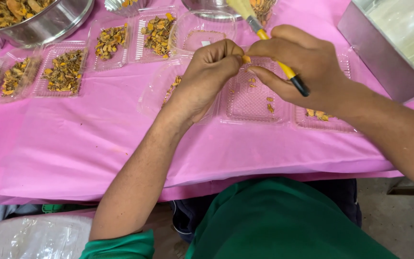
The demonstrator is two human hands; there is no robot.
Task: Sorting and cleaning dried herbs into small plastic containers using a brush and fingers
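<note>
Right above the open tray (250, 98), the left hand (207, 76) pinches a small orange piece (247, 59) between thumb and curled fingers, closed tight on it. The right hand (307, 67) meets it from the other side, fingertips touching the same piece, while its fingers are clamped round a yellow brush (276, 52) whose black handle end points down toward the wrist and whose bristles rise toward the far edge of the table. A few orange crumbs lie in the tray under both hands. Just right of the tray sits a second clear tray (322, 122) with a few pieces, partly hidden by the right wrist. Left of it, further trays (65, 72) hold heaps of dried yellow-brown bits. Beyond those, a steel bowl (49, 24) holds more. All rest on a pink cloth (97, 144). Far right of the tray stands a metal box (379, 52).
</note>
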